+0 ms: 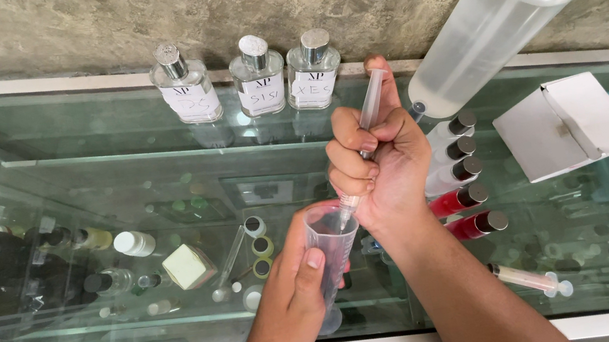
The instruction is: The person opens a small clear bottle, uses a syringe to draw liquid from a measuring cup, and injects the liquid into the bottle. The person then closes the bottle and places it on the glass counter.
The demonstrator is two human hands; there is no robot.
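Two hands work mid-frame: left hand (292, 293) grips the beaker (329, 245), right hand (377, 163) fists a syringe (366, 132); overpressing risks overflow.

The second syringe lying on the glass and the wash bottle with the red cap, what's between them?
In the head view, a row of small capped vials, three clear and two red, lies between the spare syringe and the wash bottle.

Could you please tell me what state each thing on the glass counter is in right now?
Syringe: gripped in right hand, tip down in the cup.
Clear cup: upright, held by left hand.
Three glass bottles: upright, capped.
Squeeze bottle: tilted, red cap on.
Second syringe: lying flat.
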